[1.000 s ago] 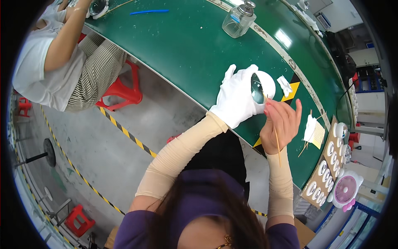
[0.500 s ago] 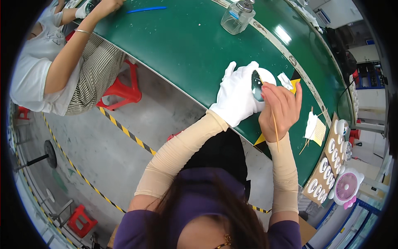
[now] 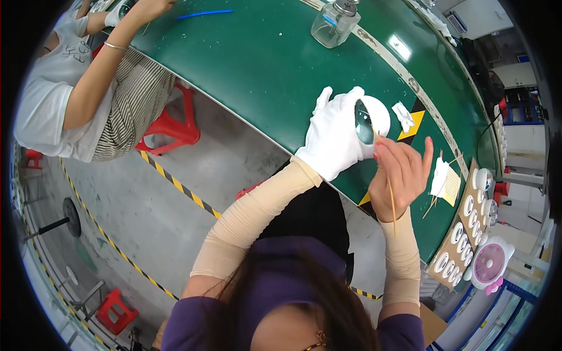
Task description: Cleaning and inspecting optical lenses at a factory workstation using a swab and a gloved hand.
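Observation:
My left hand (image 3: pixel 333 134), in a white glove, is closed around a round white part (image 3: pixel 381 116) above the green table's near edge. Set into that part is a dark, glossy oval face (image 3: pixel 363 121), turned toward my right side. Bare fingers of my right hand (image 3: pixel 403 175) pinch a thin wooden stick (image 3: pixel 393 207). Its upper tip is at the lower edge of the dark face; whether it touches cannot be made out. The stick's other end hangs below my palm. The glove hides the left side of the round part.
A crumpled white tissue (image 3: pixel 403 116) lies beyond the part. Rightward are loose sticks with a yellow pad (image 3: pixel 450 186), a board of white rings (image 3: pixel 443 263) and a pink-and-white fan (image 3: pixel 490 261). A glass bottle (image 3: pixel 335 26) stands farther back. A co-worker (image 3: pixel 73 88) sits at the left.
My right hand has shifted slightly right and toward me with the stick, uncovering more of the dark face. The left hand and the round part have hardly moved.

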`<move>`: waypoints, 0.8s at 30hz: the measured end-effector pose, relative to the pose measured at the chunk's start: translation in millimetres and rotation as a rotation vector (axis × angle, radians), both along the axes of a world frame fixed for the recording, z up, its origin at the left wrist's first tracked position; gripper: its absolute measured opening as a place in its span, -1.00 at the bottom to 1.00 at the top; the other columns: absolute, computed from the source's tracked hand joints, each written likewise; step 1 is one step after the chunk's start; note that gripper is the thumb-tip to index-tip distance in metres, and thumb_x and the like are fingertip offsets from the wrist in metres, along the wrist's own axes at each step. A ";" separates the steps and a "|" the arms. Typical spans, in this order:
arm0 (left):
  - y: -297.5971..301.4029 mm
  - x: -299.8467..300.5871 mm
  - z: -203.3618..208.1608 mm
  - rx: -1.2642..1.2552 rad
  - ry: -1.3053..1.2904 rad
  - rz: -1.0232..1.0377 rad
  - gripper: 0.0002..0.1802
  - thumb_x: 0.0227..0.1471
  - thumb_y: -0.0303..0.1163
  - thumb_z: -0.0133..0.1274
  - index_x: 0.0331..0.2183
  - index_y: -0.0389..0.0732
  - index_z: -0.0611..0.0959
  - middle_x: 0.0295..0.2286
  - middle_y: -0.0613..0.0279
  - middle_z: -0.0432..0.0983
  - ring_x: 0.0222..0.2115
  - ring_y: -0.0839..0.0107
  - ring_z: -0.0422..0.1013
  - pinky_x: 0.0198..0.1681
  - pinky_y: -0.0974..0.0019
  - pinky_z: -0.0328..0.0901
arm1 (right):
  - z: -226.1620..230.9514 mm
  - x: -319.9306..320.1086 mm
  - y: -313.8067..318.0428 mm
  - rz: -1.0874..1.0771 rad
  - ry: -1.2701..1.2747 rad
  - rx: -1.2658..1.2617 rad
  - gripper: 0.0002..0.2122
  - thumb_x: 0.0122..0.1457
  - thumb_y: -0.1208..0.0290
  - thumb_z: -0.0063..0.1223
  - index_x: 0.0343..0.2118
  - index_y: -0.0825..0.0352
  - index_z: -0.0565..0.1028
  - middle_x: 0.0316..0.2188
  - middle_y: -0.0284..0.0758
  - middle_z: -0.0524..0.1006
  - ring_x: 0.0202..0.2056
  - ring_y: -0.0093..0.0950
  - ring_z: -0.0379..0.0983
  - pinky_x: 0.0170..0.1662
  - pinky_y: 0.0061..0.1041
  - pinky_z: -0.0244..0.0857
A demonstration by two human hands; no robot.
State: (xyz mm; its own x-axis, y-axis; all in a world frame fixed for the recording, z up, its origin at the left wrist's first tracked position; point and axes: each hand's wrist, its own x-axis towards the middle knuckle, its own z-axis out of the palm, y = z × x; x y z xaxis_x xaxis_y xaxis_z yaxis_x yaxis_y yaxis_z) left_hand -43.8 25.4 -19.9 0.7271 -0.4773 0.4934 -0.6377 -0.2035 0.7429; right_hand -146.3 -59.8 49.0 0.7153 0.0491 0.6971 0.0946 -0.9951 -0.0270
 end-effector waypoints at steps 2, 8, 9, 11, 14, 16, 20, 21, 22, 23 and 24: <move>-1.0 0.5 0.8 0.006 -0.002 0.003 0.07 -0.41 -0.08 0.42 0.09 -0.31 0.26 -0.18 -0.04 0.48 -0.10 0.10 0.42 0.28 -0.08 -0.06 | 0.2 3.1 -0.7 -0.015 -0.007 -0.003 -0.78 -0.10 0.75 0.15 -0.36 0.36 0.56 -0.34 -0.32 0.62 -0.32 -0.35 0.51 0.20 -0.01 0.11; -0.1 1.6 -0.2 0.005 -0.011 0.008 0.06 -0.40 -0.09 0.41 0.09 -0.31 0.26 -0.18 -0.05 0.47 -0.09 0.09 0.42 0.28 -0.07 -0.06 | -0.2 7.0 0.4 0.004 -0.014 -0.008 -0.78 -0.11 0.74 0.17 -0.35 0.35 0.57 -0.34 -0.34 0.62 -0.32 -0.37 0.50 0.21 -0.02 0.10; 0.0 1.3 -0.1 0.007 -0.010 0.010 0.06 -0.40 -0.09 0.41 0.09 -0.31 0.26 -0.18 -0.05 0.47 -0.09 0.09 0.42 0.28 -0.07 -0.06 | -0.6 4.0 0.4 0.006 -0.014 -0.006 -0.78 -0.11 0.74 0.17 -0.35 0.35 0.57 -0.34 -0.34 0.62 -0.32 -0.37 0.50 0.21 -0.02 0.10; 0.4 1.0 0.8 0.006 0.005 -0.002 0.06 -0.39 -0.10 0.41 0.09 -0.31 0.26 -0.17 -0.05 0.47 -0.09 0.09 0.41 0.28 -0.07 -0.06 | -1.2 1.2 -0.5 -0.010 -0.015 0.000 -0.78 -0.11 0.74 0.17 -0.36 0.35 0.57 -0.34 -0.34 0.62 -0.33 -0.37 0.50 0.21 -0.02 0.10; 1.5 0.6 3.2 0.015 0.024 -0.013 0.06 -0.39 -0.12 0.41 0.10 -0.31 0.25 -0.17 -0.04 0.47 -0.07 0.08 0.40 0.28 -0.07 -0.07 | 0.6 15.9 -1.3 0.017 -0.024 -0.005 -0.78 -0.12 0.75 0.17 -0.36 0.36 0.57 -0.35 -0.34 0.62 -0.33 -0.37 0.51 0.21 -0.02 0.10; 2.8 -0.5 2.1 0.019 0.047 -0.024 0.05 -0.38 -0.15 0.41 0.12 -0.26 0.25 -0.09 -0.04 0.42 -0.02 -0.01 0.34 0.25 -0.06 0.01 | 2.2 11.0 0.3 0.013 -0.014 0.000 -0.77 -0.12 0.75 0.16 -0.35 0.36 0.56 -0.35 -0.33 0.62 -0.33 -0.37 0.51 0.21 -0.01 0.09; 1.7 -0.5 2.7 -0.026 -0.061 -0.024 0.03 -0.36 -0.22 0.40 0.15 -0.18 0.26 0.01 -0.05 0.33 0.02 -0.12 0.28 0.17 -0.03 0.15 | 1.4 -0.5 2.4 -0.010 -0.016 -0.003 -0.74 -0.13 0.78 0.14 -0.33 0.36 0.56 -0.35 -0.32 0.62 -0.34 -0.37 0.51 0.21 0.00 0.09; 1.1 -0.6 2.5 -0.027 -0.062 -0.030 0.03 -0.36 -0.22 0.40 0.15 -0.18 0.26 0.01 -0.05 0.33 0.02 -0.12 0.28 0.17 -0.03 0.15 | 0.0 0.2 1.3 -0.016 -0.016 -0.004 -0.74 -0.13 0.78 0.14 -0.33 0.36 0.56 -0.35 -0.32 0.62 -0.34 -0.37 0.51 0.21 0.00 0.09; 0.8 -0.5 2.5 -0.033 -0.077 -0.027 0.02 -0.35 -0.23 0.39 0.15 -0.18 0.26 0.02 -0.04 0.32 0.01 -0.12 0.29 0.14 -0.03 0.18 | -1.7 3.6 -1.0 0.003 -0.035 -0.008 -0.74 -0.13 0.79 0.13 -0.33 0.36 0.56 -0.35 -0.32 0.62 -0.34 -0.36 0.52 0.21 0.00 0.09; 0.4 -0.4 2.6 -0.040 -0.092 -0.023 0.01 -0.34 -0.24 0.39 0.15 -0.18 0.26 0.03 -0.03 0.30 0.00 -0.11 0.30 0.10 -0.02 0.21 | -3.7 7.0 -3.4 0.022 -0.055 -0.011 -0.74 -0.13 0.79 0.12 -0.33 0.36 0.56 -0.35 -0.31 0.62 -0.34 -0.36 0.52 0.21 0.00 0.09; 0.1 -0.1 2.4 -0.039 -0.092 -0.025 0.01 -0.34 -0.24 0.39 0.15 -0.18 0.26 0.03 -0.03 0.30 0.00 -0.11 0.30 0.10 -0.02 0.21 | -7.1 9.6 -5.9 0.037 -0.074 -0.009 -0.74 -0.14 0.79 0.11 -0.34 0.36 0.56 -0.35 -0.30 0.62 -0.34 -0.36 0.52 0.21 -0.01 0.09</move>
State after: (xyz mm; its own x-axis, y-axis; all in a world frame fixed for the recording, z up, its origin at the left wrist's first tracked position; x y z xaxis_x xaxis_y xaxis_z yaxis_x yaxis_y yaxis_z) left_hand -43.9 25.4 -17.5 0.6659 -0.4736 0.5764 -0.7084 -0.1590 0.6877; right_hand -136.7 -65.8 41.9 0.6592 0.0809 0.7476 0.1326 -0.9911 -0.0097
